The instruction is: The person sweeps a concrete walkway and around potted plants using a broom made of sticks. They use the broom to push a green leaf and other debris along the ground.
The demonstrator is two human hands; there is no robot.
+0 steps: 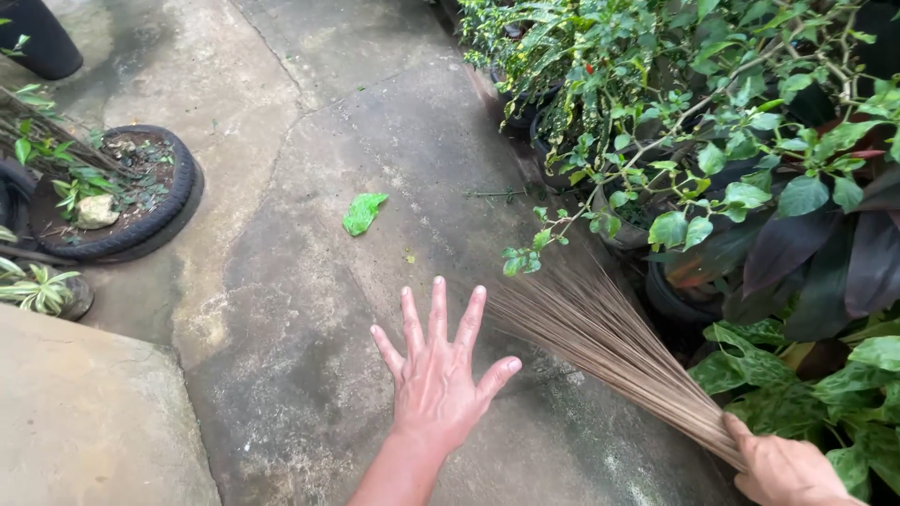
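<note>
My left hand (437, 375) is stretched out over the wet concrete path (309, 309), palm down, fingers spread wide, holding nothing. My right hand (786, 468) at the lower right grips the bound end of a stick broom (600, 337). Its thin brown bristles fan out up and to the left, reaching the ground beside the plant pots. A green leaf (363, 212) lies on the concrete ahead of my left hand, well apart from it.
Dense potted plants (712, 141) with green and dark purple leaves line the right side. A tyre planter (122, 192) with soil and a stone sits at the left. A raised concrete slab (89, 422) fills the lower left corner. A dark pot (37, 37) stands top left.
</note>
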